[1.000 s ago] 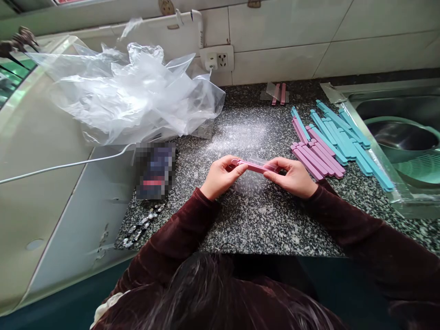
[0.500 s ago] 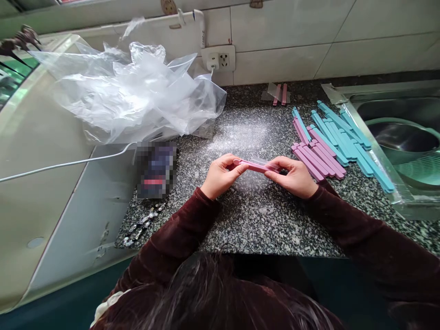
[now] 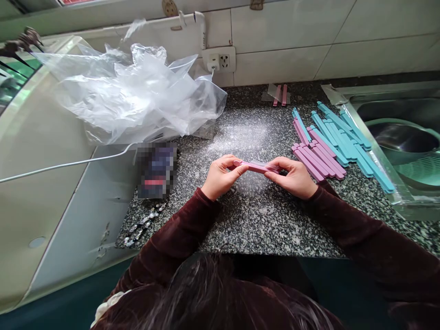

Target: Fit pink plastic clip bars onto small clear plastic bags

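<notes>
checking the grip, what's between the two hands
A pink clip and some clear plastic span the gap between left hand and right hand, in the head view.

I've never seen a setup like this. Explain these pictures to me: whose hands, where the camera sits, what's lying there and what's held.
No machine here: these are a person's own bare hands. Every picture comes from one camera worn on their head, looking forward and down. The left hand and right hand hold a slim pink strip between them, with some clear plastic along it. On the speckled counter, more pink strips and blue strips lie to the right, a beaded string to the left.
</notes>
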`<state>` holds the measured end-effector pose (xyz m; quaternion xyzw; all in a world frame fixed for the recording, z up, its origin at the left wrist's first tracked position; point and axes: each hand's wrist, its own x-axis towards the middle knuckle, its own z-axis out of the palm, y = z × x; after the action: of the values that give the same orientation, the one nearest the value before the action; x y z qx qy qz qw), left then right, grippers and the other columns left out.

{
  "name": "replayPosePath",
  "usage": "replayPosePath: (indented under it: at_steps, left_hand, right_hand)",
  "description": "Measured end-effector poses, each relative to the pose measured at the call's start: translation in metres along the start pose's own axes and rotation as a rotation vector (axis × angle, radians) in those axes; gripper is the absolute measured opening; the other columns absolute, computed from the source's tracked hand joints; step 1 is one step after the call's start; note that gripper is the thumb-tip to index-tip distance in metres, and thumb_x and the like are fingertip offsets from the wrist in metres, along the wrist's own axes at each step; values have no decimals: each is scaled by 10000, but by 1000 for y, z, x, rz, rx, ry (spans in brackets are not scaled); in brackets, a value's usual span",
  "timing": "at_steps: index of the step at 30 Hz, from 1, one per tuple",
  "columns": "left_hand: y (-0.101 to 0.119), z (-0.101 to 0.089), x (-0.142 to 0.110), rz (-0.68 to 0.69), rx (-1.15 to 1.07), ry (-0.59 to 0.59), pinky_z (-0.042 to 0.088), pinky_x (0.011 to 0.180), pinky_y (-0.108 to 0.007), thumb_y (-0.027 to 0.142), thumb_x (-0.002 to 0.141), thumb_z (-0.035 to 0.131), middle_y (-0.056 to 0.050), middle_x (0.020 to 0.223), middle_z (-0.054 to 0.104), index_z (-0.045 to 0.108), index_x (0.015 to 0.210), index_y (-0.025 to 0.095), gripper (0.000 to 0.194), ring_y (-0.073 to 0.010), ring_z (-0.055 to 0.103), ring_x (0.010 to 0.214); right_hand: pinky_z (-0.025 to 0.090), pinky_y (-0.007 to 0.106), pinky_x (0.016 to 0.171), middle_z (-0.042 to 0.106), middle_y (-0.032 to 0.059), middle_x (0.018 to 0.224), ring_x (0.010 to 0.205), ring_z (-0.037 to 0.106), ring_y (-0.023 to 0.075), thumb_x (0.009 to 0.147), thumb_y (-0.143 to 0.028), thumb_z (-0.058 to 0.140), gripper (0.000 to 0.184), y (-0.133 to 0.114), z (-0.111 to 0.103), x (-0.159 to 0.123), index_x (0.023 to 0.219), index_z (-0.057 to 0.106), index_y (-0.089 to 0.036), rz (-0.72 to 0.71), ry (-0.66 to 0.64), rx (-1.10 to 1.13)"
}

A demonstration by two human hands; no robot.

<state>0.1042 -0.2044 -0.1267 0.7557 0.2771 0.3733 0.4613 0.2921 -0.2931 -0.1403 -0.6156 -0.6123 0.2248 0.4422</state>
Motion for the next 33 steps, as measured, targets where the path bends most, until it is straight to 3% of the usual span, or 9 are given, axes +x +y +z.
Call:
replayPosePath:
  at_steps: [10, 17, 23, 33]
  left_hand:
    - [1, 0, 0, -25, 38, 16, 387, 609, -259, 343, 747, 641, -1, 607, 540, 613, 602, 157, 238, -114, 475, 612]
    - [-2, 1, 1, -169, 24, -56, 376, 591, -253, 365, 725, 629, 15, 631, 510, 594, 667, 156, 220, -103, 440, 599]
    - [-5, 2, 0, -80, 144, -168, 408, 715, -298, 314, 735, 621, -4, 631, 567, 578, 575, 170, 219, -135, 494, 675]
    - [-8, 2, 0, -61, 152, -212, 398, 655, -280, 314, 735, 608, -3, 602, 543, 560, 538, 165, 252, -127, 487, 623]
  right_hand:
    - [437, 283, 584, 626, 30, 728, 642, 527, 128, 722, -355, 639, 189, 0, 0, 0, 733, 622, -167, 2, -12, -7]
    - [444, 280, 587, 621, 19, 702, 625, 527, 122, 724, -376, 636, 208, -3, -1, 1, 733, 615, -169, 50, 10, 24]
    - [464, 279, 602, 613, 7, 675, 619, 533, 118, 714, -372, 641, 205, -3, -4, 4, 716, 605, -171, 97, 105, 68]
    - [488, 298, 632, 631, 16, 687, 638, 554, 132, 719, -410, 643, 237, -3, -7, 6, 714, 609, -175, 81, 115, 41]
